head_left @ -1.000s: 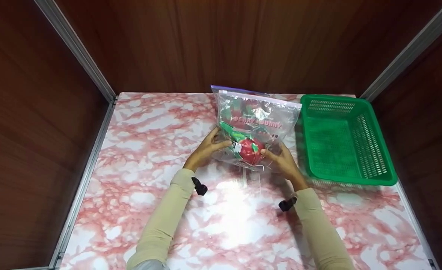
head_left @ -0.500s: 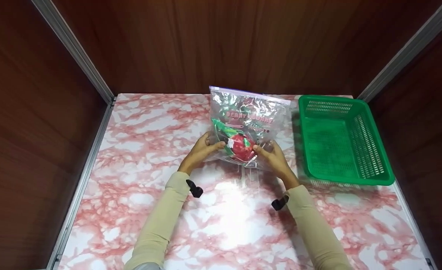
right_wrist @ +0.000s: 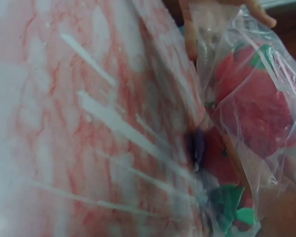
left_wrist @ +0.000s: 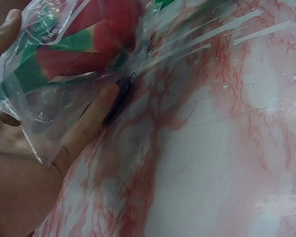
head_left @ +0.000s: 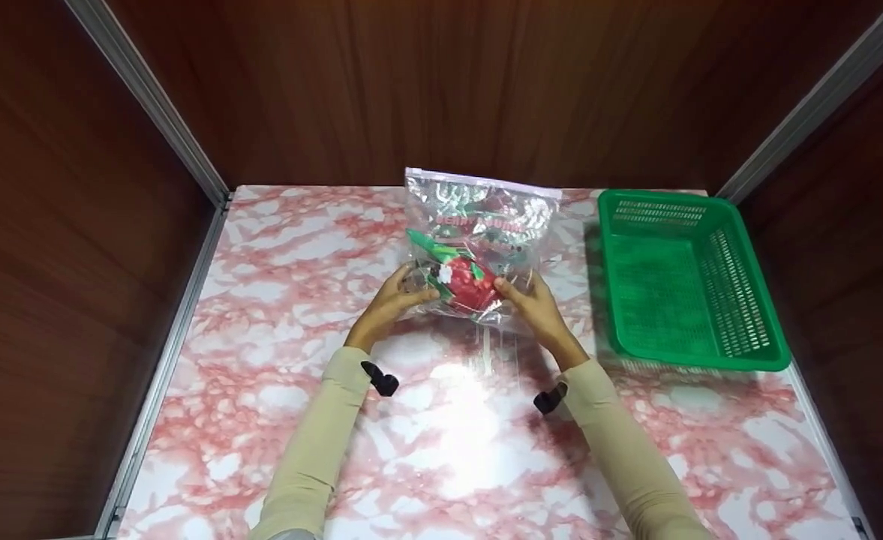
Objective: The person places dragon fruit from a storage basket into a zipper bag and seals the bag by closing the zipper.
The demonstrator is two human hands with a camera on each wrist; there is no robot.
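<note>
A clear zip bag [head_left: 482,217] with pink lettering and a pale zip strip along its top is held up over the middle of the table. Inside its lower part lies a red bundle with green pieces [head_left: 467,283]. My left hand [head_left: 385,307] grips the bag's lower left side, thumb in front and fingers behind. The lower right side is pinched by my right hand [head_left: 537,309], its thumb against the red bundle. Below the held bag, the right wrist view shows more red and green material [right_wrist: 222,158] under plastic, beside a small purple piece [right_wrist: 199,147].
To the right stands a green plastic basket [head_left: 612,300] with slotted walls. The pink-and-white marbled table [head_left: 283,427] is enclosed by dark wood panels [head_left: 381,90] at the back and sides. Clear tape strips [head_left: 490,349] lie on the table just in front of the bag.
Both hands have shifted left with the bag, away from the basket. The purple-blue edge seen behind the bag's top earlier no longer shows in the head view.
</note>
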